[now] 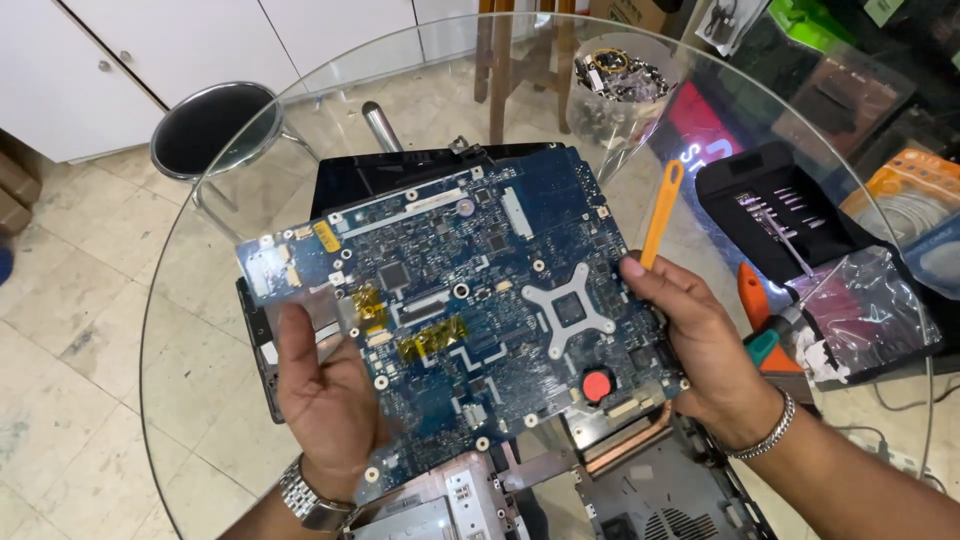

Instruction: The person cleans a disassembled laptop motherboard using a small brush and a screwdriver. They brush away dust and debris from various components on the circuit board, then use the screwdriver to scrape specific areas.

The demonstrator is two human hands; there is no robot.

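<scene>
Both hands hold a blue circuit board (470, 300) up above the round glass bench (200, 400). The left hand (325, 395) grips its lower left edge, fingers curled beneath and thumb on top; the right hand (700, 355) clasps the right edge while pinching an orange plastic pry tool (662, 212) that points away from it. Beneath the hands lies an opened laptop chassis (640, 480). Beyond the right hand sits a black screwdriver-bit case (770, 215).
</scene>
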